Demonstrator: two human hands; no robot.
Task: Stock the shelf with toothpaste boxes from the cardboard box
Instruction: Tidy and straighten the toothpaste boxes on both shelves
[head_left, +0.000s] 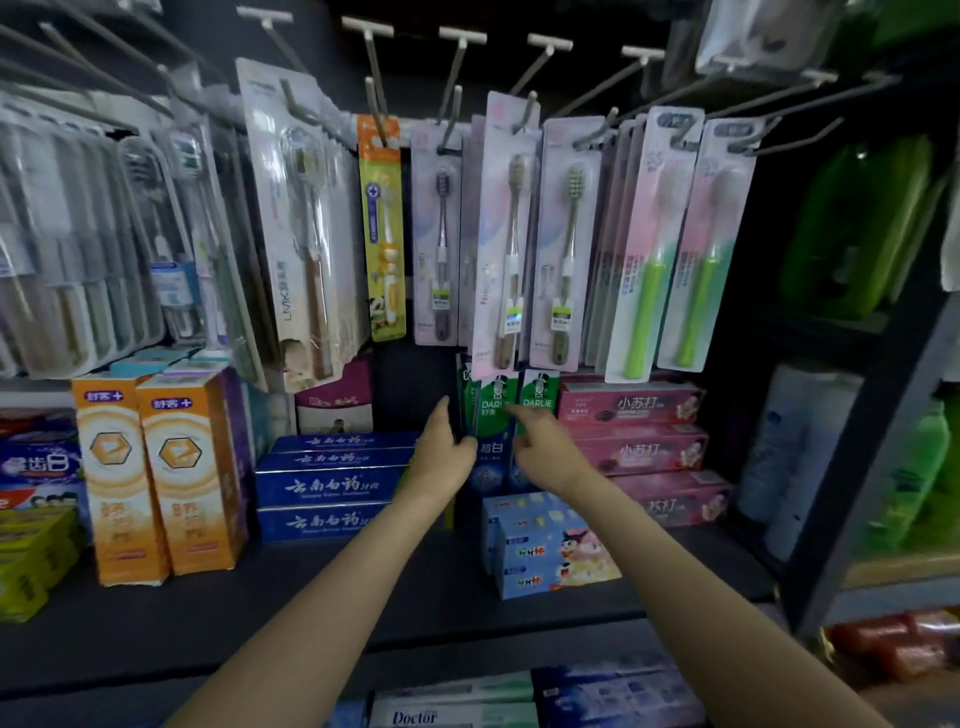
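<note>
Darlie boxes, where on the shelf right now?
Head view, centre: the green Darlie boxes stand upright between the blue stack and the pink stack, with both hands at them.
</note>
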